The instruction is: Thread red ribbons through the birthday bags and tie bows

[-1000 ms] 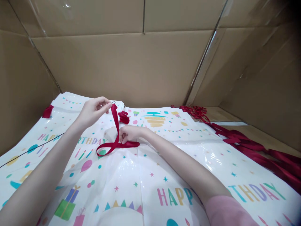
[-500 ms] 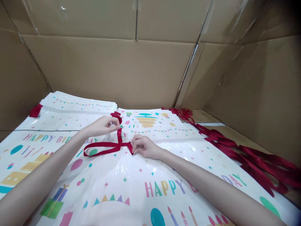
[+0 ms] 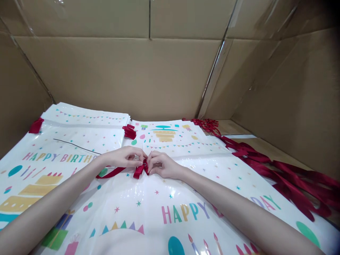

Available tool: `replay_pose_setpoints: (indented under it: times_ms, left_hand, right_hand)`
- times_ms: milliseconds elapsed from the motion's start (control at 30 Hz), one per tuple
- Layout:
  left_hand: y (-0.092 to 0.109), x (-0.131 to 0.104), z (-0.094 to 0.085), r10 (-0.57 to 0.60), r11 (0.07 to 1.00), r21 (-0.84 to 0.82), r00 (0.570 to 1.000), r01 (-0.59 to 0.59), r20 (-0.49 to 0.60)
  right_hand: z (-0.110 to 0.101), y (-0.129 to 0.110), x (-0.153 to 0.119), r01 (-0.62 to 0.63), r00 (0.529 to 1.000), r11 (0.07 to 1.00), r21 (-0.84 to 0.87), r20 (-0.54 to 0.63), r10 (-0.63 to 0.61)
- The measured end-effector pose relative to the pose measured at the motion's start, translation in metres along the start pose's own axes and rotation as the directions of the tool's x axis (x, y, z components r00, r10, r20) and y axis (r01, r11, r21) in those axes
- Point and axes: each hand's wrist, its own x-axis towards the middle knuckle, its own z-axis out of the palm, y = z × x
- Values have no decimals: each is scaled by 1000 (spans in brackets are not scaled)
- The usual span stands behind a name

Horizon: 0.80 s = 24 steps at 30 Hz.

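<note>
My left hand (image 3: 129, 157) and my right hand (image 3: 162, 165) meet over the printed white bags (image 3: 127, 202). Both have their fingers closed on a red ribbon (image 3: 138, 171), gathered between the fingertips. A length of this ribbon runs left beneath my left hand. Beside my left forearm, a thin dark cord (image 3: 77, 145) lies across the left bag. Colourful birthday prints cover the bags.
Folded red ribbon (image 3: 129, 131) sits on the left stack's edge, with another red piece (image 3: 36, 125) at its far left. Long red ribbons (image 3: 281, 173) trail along the right side. Cardboard walls (image 3: 119, 78) rise behind and at the right.
My left hand has moved right and down to meet my right hand, drawing the ribbon in. The ribbon's upright part has dropped. The dark cord now lies at a slant.
</note>
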Motion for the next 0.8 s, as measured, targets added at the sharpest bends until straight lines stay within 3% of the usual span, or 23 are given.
replay_pose_setpoints:
  times_ms: [233,500,800]
  left_hand:
    - [-5,1,3,-28,999,-18,999,28,18]
    - [-2,0,-2,-57,998,-35,995,60,79]
    - [-5,0,-1,-68,994,-76,995,73,75]
  right_hand:
    - [0,-4,0,33,999,997,-75,6,-33]
    - [-6,-12,-1,-67,997,987,-149,32,73]
    - [-3,-4,-2,-38,999,976,-215,26,45]
